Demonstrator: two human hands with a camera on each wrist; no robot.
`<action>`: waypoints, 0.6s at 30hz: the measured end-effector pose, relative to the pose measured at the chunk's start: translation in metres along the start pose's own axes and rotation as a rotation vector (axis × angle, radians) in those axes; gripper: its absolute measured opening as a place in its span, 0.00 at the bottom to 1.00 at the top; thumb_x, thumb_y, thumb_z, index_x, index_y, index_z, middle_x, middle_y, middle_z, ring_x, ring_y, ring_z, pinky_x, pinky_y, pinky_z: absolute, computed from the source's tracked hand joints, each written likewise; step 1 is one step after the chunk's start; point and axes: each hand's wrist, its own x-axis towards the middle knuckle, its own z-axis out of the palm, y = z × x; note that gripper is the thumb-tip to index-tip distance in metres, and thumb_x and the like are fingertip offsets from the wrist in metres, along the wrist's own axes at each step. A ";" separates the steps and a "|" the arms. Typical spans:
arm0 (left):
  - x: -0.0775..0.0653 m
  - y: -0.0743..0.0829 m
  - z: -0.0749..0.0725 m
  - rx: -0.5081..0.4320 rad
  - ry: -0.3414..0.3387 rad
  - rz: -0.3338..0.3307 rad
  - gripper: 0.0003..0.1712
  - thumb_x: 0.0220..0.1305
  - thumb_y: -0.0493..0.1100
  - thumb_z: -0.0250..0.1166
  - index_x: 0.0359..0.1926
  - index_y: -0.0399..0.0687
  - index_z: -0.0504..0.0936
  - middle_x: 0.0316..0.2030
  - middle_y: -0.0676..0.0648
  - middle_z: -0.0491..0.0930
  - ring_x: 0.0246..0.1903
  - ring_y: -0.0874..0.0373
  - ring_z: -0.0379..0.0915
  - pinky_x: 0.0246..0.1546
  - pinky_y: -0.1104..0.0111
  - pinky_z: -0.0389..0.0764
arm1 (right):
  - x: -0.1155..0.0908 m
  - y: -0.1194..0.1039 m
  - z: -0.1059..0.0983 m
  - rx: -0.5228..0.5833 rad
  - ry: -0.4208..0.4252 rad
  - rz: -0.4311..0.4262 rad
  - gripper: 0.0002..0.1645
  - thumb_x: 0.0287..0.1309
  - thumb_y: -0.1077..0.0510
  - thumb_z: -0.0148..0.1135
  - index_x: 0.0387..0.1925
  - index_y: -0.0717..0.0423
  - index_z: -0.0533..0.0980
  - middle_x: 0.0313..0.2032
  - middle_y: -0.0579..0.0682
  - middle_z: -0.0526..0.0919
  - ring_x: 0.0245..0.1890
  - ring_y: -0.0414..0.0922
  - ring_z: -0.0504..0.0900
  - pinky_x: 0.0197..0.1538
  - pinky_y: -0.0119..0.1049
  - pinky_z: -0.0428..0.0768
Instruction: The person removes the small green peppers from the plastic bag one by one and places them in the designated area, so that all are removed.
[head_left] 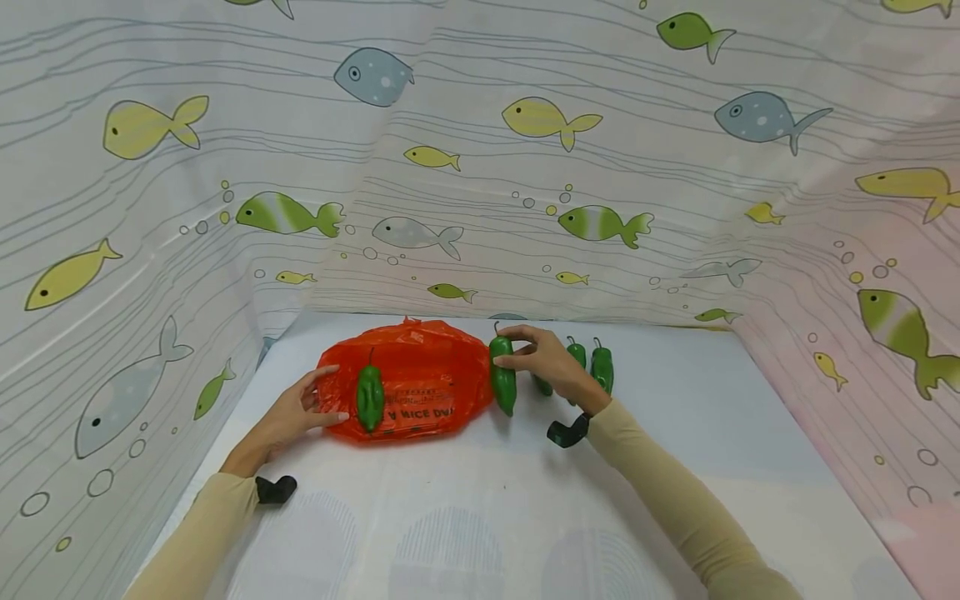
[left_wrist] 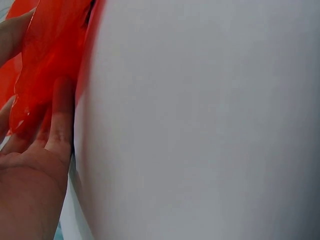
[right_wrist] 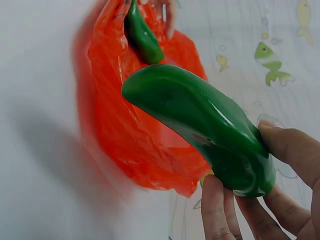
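Note:
My right hand (head_left: 551, 360) pinches a green pepper (head_left: 504, 392) between thumb and fingers, its stem pointing up. The held pepper hangs at the right end of a red plastic bag (head_left: 420, 360). In the right wrist view, its rounded tip points toward the bag. A second green pepper (head_left: 370, 397) lies within the bag's outline, toward its left side. My left hand (head_left: 294, 414) grips the bag's left end, thumb and fingers spread apart around it. In the left wrist view, red film (left_wrist: 55, 45) partly covers those fingers.
To the right of my right hand stand more green peppers (head_left: 602, 367), partly hidden by the hand and one another. A white table (head_left: 480, 517) lies beneath everything. Fish-patterned sheeting (head_left: 465, 192) encloses the back and sides. Both wrists wear small black devices (head_left: 275, 490).

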 end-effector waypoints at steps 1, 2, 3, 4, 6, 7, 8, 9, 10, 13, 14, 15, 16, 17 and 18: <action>0.000 0.000 0.000 -0.004 0.000 0.001 0.54 0.60 0.40 0.77 0.80 0.51 0.55 0.77 0.35 0.52 0.74 0.36 0.52 0.57 0.79 0.71 | -0.001 0.000 -0.002 0.000 0.004 -0.002 0.35 0.57 0.47 0.77 0.65 0.43 0.77 0.54 0.48 0.83 0.53 0.52 0.81 0.65 0.63 0.71; 0.000 0.000 0.000 -0.008 0.000 0.000 0.54 0.60 0.40 0.77 0.80 0.51 0.55 0.77 0.35 0.52 0.74 0.36 0.52 0.56 0.80 0.71 | -0.002 0.001 -0.003 0.000 0.010 -0.002 0.34 0.58 0.47 0.77 0.65 0.44 0.76 0.54 0.49 0.83 0.53 0.52 0.81 0.65 0.63 0.71; 0.001 0.000 0.000 -0.013 -0.001 0.000 0.54 0.60 0.40 0.77 0.80 0.51 0.55 0.77 0.35 0.52 0.74 0.36 0.52 0.55 0.81 0.71 | -0.003 0.001 -0.005 0.004 0.014 -0.002 0.34 0.58 0.48 0.76 0.65 0.44 0.76 0.54 0.49 0.83 0.53 0.52 0.81 0.65 0.63 0.71; 0.000 0.000 0.000 -0.016 0.000 -0.001 0.54 0.60 0.39 0.77 0.80 0.51 0.55 0.77 0.35 0.52 0.74 0.36 0.52 0.55 0.81 0.71 | -0.004 0.002 -0.006 0.003 0.017 -0.001 0.34 0.58 0.48 0.76 0.66 0.45 0.76 0.54 0.50 0.83 0.52 0.52 0.81 0.65 0.63 0.71; 0.001 0.000 0.000 -0.022 0.000 0.000 0.54 0.60 0.39 0.77 0.80 0.50 0.55 0.77 0.35 0.52 0.74 0.36 0.52 0.54 0.81 0.71 | -0.005 0.003 -0.008 0.006 0.020 0.001 0.35 0.59 0.49 0.76 0.66 0.45 0.76 0.54 0.51 0.83 0.52 0.52 0.81 0.65 0.63 0.71; 0.001 0.000 0.000 -0.023 0.000 0.000 0.54 0.60 0.39 0.77 0.80 0.50 0.55 0.77 0.35 0.52 0.74 0.36 0.52 0.54 0.81 0.72 | -0.005 0.004 -0.010 0.008 0.023 0.003 0.35 0.59 0.49 0.76 0.66 0.46 0.76 0.53 0.52 0.83 0.52 0.53 0.81 0.65 0.63 0.71; 0.001 0.000 0.000 -0.023 0.001 0.000 0.54 0.60 0.39 0.77 0.80 0.50 0.55 0.77 0.35 0.52 0.74 0.36 0.53 0.54 0.81 0.72 | -0.005 0.005 -0.011 0.004 0.025 0.004 0.35 0.59 0.48 0.76 0.67 0.46 0.76 0.54 0.53 0.83 0.53 0.53 0.81 0.65 0.63 0.72; 0.001 0.000 0.000 -0.024 0.001 0.001 0.54 0.60 0.39 0.77 0.80 0.50 0.55 0.77 0.35 0.52 0.74 0.36 0.53 0.54 0.81 0.72 | -0.004 0.007 -0.012 -0.001 0.027 0.003 0.35 0.59 0.48 0.76 0.67 0.46 0.75 0.55 0.53 0.83 0.53 0.53 0.80 0.64 0.63 0.71; 0.001 0.000 0.000 -0.022 0.002 0.000 0.54 0.60 0.39 0.77 0.80 0.50 0.55 0.77 0.35 0.52 0.74 0.36 0.53 0.54 0.81 0.72 | -0.005 0.008 -0.014 -0.004 0.029 0.002 0.35 0.59 0.48 0.75 0.67 0.47 0.75 0.55 0.54 0.82 0.54 0.54 0.79 0.64 0.63 0.71; 0.000 0.000 0.000 -0.020 0.003 -0.001 0.54 0.60 0.39 0.77 0.80 0.50 0.55 0.77 0.34 0.52 0.74 0.35 0.52 0.53 0.82 0.71 | -0.006 0.009 -0.017 -0.002 0.033 0.003 0.36 0.59 0.48 0.75 0.67 0.47 0.75 0.58 0.55 0.80 0.57 0.55 0.77 0.64 0.64 0.71; 0.000 0.000 0.000 -0.021 0.002 -0.001 0.54 0.60 0.39 0.77 0.80 0.49 0.55 0.77 0.34 0.51 0.74 0.35 0.52 0.53 0.82 0.71 | -0.007 0.009 -0.018 0.004 0.033 0.006 0.35 0.59 0.48 0.76 0.67 0.47 0.75 0.59 0.55 0.80 0.58 0.56 0.76 0.64 0.64 0.71; 0.000 0.000 0.000 -0.022 0.002 -0.001 0.54 0.60 0.39 0.77 0.80 0.49 0.55 0.77 0.34 0.51 0.74 0.35 0.52 0.53 0.82 0.71 | -0.008 0.009 -0.019 0.011 0.035 0.009 0.35 0.58 0.48 0.76 0.66 0.46 0.76 0.59 0.55 0.79 0.59 0.56 0.76 0.64 0.64 0.71; 0.000 0.001 0.000 -0.025 0.002 0.000 0.54 0.60 0.39 0.77 0.80 0.49 0.55 0.77 0.34 0.51 0.74 0.35 0.52 0.54 0.82 0.71 | -0.009 0.009 -0.020 0.015 0.035 0.012 0.35 0.58 0.48 0.77 0.66 0.46 0.76 0.58 0.55 0.80 0.59 0.56 0.76 0.64 0.63 0.71; 0.000 0.001 0.000 -0.027 0.002 0.001 0.54 0.60 0.39 0.77 0.80 0.49 0.55 0.77 0.34 0.51 0.74 0.35 0.52 0.54 0.82 0.71 | -0.010 0.010 -0.021 0.020 0.037 0.016 0.35 0.57 0.48 0.77 0.66 0.45 0.76 0.58 0.54 0.80 0.59 0.56 0.76 0.64 0.62 0.71; 0.000 0.001 0.000 -0.030 0.002 0.002 0.54 0.60 0.38 0.77 0.80 0.49 0.55 0.77 0.34 0.51 0.74 0.35 0.52 0.54 0.81 0.72 | -0.011 0.010 -0.022 0.027 0.038 0.019 0.35 0.57 0.48 0.78 0.66 0.45 0.76 0.58 0.54 0.80 0.59 0.56 0.76 0.64 0.62 0.72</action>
